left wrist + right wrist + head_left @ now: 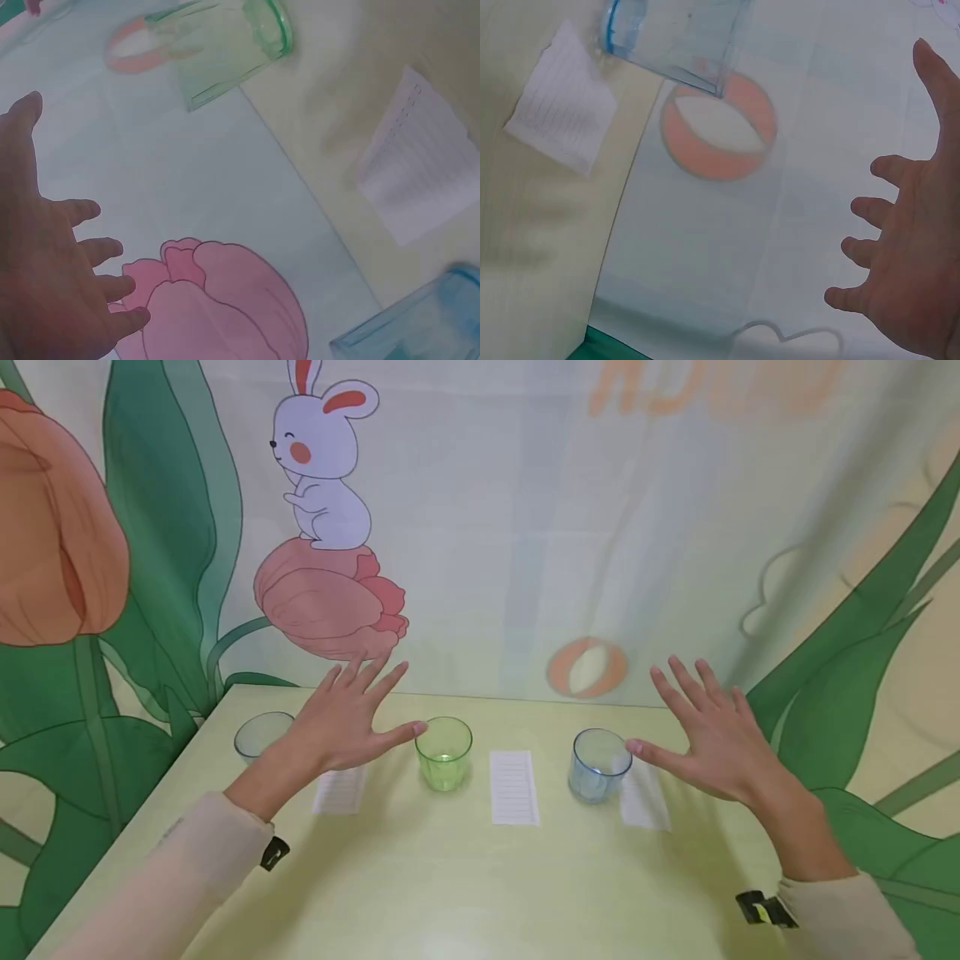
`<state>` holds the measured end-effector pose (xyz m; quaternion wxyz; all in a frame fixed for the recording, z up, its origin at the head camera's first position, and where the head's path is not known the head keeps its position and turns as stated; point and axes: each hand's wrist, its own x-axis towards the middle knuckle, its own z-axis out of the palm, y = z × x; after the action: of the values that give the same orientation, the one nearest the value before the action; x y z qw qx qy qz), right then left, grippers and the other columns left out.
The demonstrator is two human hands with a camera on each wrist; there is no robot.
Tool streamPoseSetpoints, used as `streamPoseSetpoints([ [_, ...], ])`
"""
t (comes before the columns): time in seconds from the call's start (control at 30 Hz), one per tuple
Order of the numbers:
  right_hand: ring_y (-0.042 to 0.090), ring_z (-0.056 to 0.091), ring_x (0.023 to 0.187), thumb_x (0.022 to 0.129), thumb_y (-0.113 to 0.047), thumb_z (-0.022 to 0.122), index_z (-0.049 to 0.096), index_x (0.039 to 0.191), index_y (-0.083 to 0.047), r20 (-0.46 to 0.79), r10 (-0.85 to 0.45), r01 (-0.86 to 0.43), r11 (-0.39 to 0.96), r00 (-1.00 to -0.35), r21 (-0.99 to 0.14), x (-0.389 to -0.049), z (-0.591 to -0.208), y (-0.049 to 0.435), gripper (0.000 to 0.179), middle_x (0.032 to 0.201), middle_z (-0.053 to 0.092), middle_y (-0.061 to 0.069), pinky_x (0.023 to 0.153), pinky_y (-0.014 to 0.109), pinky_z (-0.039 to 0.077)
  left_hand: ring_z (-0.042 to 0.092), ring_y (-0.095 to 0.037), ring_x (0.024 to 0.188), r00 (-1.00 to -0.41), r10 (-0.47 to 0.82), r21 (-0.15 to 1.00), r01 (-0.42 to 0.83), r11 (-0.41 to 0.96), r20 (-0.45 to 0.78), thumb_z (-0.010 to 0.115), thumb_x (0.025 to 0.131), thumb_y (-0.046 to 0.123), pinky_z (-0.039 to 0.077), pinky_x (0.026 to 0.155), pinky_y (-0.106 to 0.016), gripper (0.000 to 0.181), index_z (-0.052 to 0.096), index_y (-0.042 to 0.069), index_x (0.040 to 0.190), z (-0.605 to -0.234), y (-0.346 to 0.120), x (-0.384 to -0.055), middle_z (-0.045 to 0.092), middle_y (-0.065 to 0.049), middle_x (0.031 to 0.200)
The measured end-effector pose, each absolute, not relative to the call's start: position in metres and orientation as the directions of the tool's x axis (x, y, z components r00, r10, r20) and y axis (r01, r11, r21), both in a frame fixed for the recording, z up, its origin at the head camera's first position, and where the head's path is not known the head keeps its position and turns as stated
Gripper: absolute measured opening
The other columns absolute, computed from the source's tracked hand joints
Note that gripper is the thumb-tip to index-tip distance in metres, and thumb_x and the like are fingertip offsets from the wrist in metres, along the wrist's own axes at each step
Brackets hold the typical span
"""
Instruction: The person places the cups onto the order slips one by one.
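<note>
My left hand (341, 722) is spread with straight fingers above the table, holding nothing. Its thumb tip overlaps the rim of a green glass (444, 756) in the head view. Partly behind the left wrist stands a bluish clear glass (262, 732). Spread in the same way, my right hand (712, 735) holds nothing, and its thumb tip shows beside the rim of a blue glass (598, 768). The wrist views show both palms apart from the glasses, with the green glass (225, 52) and the blue glass (675, 37) upright on the table.
Lined paper slips lie between and beside the glasses: a left slip (339, 791), a middle slip (513, 787) and a right slip (645, 797). Behind the pale table (480, 885) hangs a curtain (480, 527) printed with a rabbit and tulips.
</note>
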<state>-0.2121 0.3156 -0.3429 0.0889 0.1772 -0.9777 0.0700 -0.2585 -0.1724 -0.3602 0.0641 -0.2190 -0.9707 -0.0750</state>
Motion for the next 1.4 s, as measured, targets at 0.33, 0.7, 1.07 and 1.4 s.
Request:
streamPoseSetpoints([
  [0.33, 0.036, 0.000, 0.164, 0.094, -0.065, 0.069, 0.016, 0.172, -0.025, 0.218, -0.385, -0.407, 0.911, -0.897, -0.063, -0.189, -0.338, 0.339, 0.102, 0.178, 0.009, 0.005, 0.120, 0.077, 0.011, 0.002, -0.032, 0.164, -0.813, 0.526, 0.067, 0.557, 0.828, 0.249, 0.044, 0.095, 0.085, 0.009, 0.130, -0.058, 0.100, 0.022, 0.024, 0.171, -0.344, -0.134, -0.232, 0.014, -0.004, 0.178],
  [0.7, 0.037, 0.014, 0.162, 0.097, -0.048, 0.074, 0.019, 0.172, -0.021, 0.249, -0.415, -0.466, 0.862, -0.875, -0.201, -0.188, -0.378, 0.376, 0.097, 0.178, 0.013, 0.008, 0.127, 0.066, 0.012, 0.016, -0.026, 0.163, -0.734, 0.585, 0.259, 0.673, 0.693, 0.345, 0.056, 0.093, 0.080, 0.021, 0.130, -0.048, 0.101, 0.029, 0.020, 0.169, -0.374, -0.014, -0.221, 0.024, 0.000, 0.176],
  [1.07, 0.046, 0.031, 0.154, 0.102, -0.045, 0.068, 0.029, 0.167, -0.004, 0.215, -0.399, -0.444, 0.863, -0.891, -0.242, -0.201, -0.418, 0.387, 0.085, 0.172, 0.029, 0.019, 0.118, 0.067, 0.029, 0.027, -0.019, 0.159, -0.804, 0.562, 0.485, 0.577, 0.658, 0.195, 0.065, 0.089, 0.079, 0.048, 0.114, -0.050, 0.105, 0.025, 0.025, 0.170, -0.427, 0.064, -0.250, 0.027, 0.002, 0.174],
  [1.4, 0.049, 0.041, 0.148, 0.100, -0.046, 0.071, 0.042, 0.158, 0.006, 0.153, -0.415, -0.441, 0.865, -0.897, -0.241, -0.213, -0.465, 0.388, 0.083, 0.164, 0.041, 0.024, 0.116, 0.067, 0.037, 0.048, -0.020, 0.146, -0.857, 0.486, 0.589, 0.484, 0.647, 0.171, 0.076, 0.083, 0.075, 0.051, 0.110, -0.045, 0.108, 0.034, 0.021, 0.167, -0.447, 0.084, -0.262, 0.042, 0.000, 0.165],
])
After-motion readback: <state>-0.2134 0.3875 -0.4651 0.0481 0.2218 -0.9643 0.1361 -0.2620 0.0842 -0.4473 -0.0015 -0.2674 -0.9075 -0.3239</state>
